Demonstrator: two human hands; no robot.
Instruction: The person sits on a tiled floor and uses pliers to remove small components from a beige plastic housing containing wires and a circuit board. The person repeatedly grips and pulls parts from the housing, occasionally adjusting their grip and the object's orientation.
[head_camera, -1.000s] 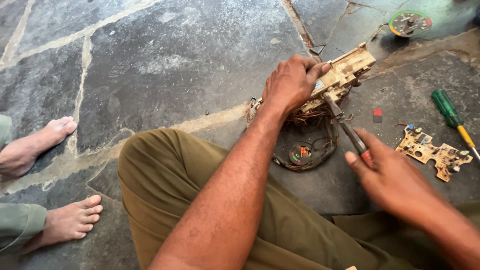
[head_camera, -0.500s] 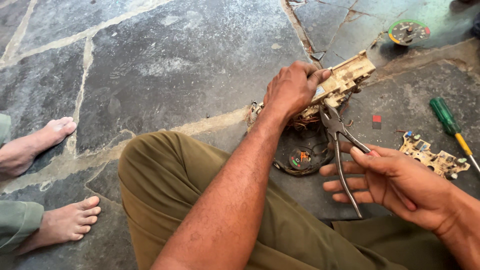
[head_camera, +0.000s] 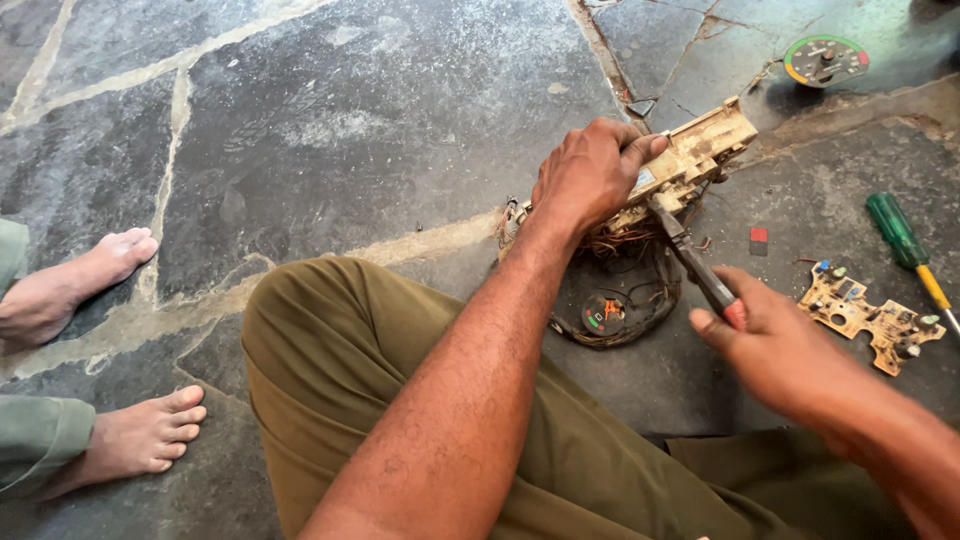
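Both of my hands are busy on the grey stone floor (head_camera: 300, 120) in front of my folded, olive-trousered leg (head_camera: 360, 380). My left hand (head_camera: 590, 175) is wrapped tight over the dirty cream plastic housing (head_camera: 700, 150), fingers closed over its top, pressing it down at a tilt. My right hand (head_camera: 775, 340) is clamped around the red-and-black handles of the steel pliers (head_camera: 690, 255), whose nose reaches up to the underside of the housing, just beside my left thumb; I cannot tell whether the nose has bitten onto anything.

Beneath the housing lies a round black dial face ringed with tangled brown wires (head_camera: 615, 300), touching the housing's lower edge. To my right lie a small red and black block (head_camera: 759, 240), a tan printed circuit board with coloured parts (head_camera: 865, 315), and a green-handled screwdriver with a yellow collar (head_camera: 905, 245), all apart from my hands. Further off, near the top edge, sits a round gauge dial with a green and red band (head_camera: 825, 60). At the left, another person's two bare feet (head_camera: 100, 350) rest on the stone, well away from the work.
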